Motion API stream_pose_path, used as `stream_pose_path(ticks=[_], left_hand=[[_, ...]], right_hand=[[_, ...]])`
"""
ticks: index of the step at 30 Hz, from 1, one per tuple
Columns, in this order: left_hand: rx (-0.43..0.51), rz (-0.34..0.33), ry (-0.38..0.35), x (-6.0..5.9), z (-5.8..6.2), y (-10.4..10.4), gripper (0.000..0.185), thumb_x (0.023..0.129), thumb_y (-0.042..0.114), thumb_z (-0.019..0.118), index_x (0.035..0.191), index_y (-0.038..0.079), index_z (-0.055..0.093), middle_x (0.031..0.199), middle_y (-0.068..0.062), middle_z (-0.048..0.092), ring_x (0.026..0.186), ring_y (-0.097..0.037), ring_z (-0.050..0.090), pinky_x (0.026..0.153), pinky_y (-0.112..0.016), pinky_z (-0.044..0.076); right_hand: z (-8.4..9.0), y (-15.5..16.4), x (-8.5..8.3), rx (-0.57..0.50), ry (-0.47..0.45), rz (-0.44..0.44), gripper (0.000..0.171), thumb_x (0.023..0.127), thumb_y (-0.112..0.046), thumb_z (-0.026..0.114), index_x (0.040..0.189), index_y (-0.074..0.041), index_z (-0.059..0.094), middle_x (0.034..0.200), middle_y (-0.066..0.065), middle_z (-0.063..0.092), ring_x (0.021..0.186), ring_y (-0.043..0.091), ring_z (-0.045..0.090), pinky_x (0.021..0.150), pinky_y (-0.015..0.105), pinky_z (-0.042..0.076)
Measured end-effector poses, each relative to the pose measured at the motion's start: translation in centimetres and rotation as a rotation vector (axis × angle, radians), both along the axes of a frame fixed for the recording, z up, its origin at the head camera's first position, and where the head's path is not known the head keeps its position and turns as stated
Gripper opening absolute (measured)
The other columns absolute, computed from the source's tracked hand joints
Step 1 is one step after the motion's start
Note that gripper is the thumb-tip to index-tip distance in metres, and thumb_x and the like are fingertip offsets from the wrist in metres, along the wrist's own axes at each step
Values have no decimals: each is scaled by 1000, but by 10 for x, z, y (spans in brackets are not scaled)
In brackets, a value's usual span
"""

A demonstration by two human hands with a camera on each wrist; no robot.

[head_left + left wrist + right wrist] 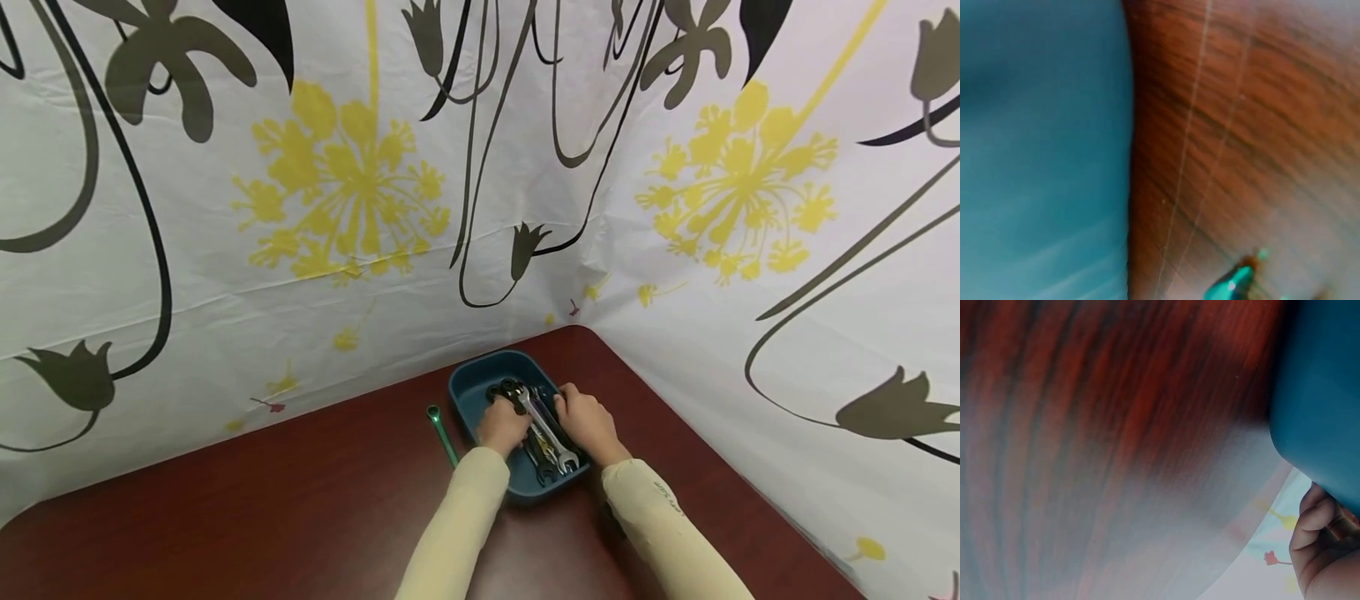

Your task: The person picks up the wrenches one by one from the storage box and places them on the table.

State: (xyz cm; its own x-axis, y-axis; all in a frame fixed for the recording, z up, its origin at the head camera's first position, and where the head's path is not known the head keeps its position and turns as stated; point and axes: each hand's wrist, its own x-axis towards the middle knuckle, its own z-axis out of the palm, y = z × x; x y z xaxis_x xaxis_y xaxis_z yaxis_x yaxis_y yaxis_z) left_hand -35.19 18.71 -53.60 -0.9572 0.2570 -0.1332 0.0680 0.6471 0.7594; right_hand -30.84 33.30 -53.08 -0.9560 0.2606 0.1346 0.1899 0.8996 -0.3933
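A blue plastic tray [471, 390] stands near the table's far right corner, holding several wrenches. A silver open-end wrench [546, 427] lies lengthwise on top of darker ones. My left hand [502, 427] reaches into the tray from the left, its curled fingers on a dark wrench [517, 400] at the pile's upper end; the fingertips are partly hidden. At the right rim, my right hand [588, 423] grips the tray. The right wrist view shows its curled fingers [1317, 515] against the tray wall [1322, 394]. Left of the tray, a green wrench [442, 433] lies on the table.
The dark red wooden table [262, 508] stretches out to the left. White flower-patterned sheeting [225, 250] hangs behind the table and along its right side. In the left wrist view, the tray's wall [1041, 150] fills the left part, beside wood grain.
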Motion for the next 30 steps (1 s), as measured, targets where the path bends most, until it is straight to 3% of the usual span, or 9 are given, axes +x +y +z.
stream_pose_path(ticks=[5, 13, 20, 30], left_hand=[[-58, 0, 14, -3, -3, 1, 52, 88, 30, 68, 125, -4, 54, 59, -2, 61, 47, -14, 57, 50, -31, 41], [-158, -1, 85, -1, -6, 1, 58, 86, 34, 70, 126, -6, 53, 89, -16, 69, 67, -25, 64, 62, -43, 50], [-218, -14, 127, 5, -8, 0, 60, 86, 37, 70, 125, -5, 55, 90, -15, 70, 67, -24, 65, 63, -45, 52], [-256, -45, 152, 4, -8, 5, 75, 83, 46, 71, 133, -5, 47, 87, -16, 70, 68, -25, 65, 67, -45, 52]], right_hand=[[0, -1, -1, 5, -4, -4, 33, 100, -27, 49, 120, -1, 59, 86, 13, 68, 61, 18, 59, 53, 37, 50], [-1, -3, -2, 19, 7, 6, 31, 99, -24, 51, 116, 0, 61, 92, 15, 69, 68, 22, 64, 59, 42, 53], [-5, -4, -1, 28, -10, 9, 32, 99, -25, 51, 116, 0, 62, 94, 16, 69, 70, 24, 65, 62, 43, 54], [-2, 1, -1, 34, 17, 0, 33, 99, -24, 50, 117, 1, 62, 93, 18, 69, 67, 24, 64, 58, 43, 52]])
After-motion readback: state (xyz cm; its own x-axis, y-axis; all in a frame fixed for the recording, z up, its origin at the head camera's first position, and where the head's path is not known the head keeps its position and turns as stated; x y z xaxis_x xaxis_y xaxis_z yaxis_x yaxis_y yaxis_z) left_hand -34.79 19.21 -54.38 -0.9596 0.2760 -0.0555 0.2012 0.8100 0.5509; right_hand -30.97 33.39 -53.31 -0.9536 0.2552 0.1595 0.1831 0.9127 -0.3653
